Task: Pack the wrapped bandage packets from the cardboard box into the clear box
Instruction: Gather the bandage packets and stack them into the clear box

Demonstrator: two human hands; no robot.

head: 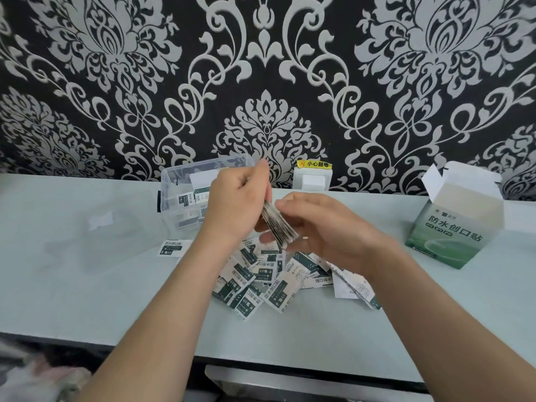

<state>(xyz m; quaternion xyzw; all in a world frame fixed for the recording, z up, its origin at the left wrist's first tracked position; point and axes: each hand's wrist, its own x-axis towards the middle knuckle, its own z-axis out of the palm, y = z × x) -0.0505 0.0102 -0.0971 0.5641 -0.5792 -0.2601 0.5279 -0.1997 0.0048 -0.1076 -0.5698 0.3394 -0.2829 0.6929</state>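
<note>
A loose pile of white-and-green bandage packets (272, 281) lies on the pale table in front of me. Above it, my left hand (236, 203) and my right hand (327, 227) both hold a thick stack of packets (278, 223), seen edge-on between them. The clear box (179, 195) stands open just behind my left hand, with several packets inside. One lone packet (173, 247) lies in front of the clear box. The cardboard box (455, 217), green and white with its top flaps open, stands at the right.
The clear lid (95, 236) lies flat on the table to the left. A white wall socket with a yellow warning label (313, 177) sits at the back against the patterned wall. The table's front edge (261, 355) runs below my forearms.
</note>
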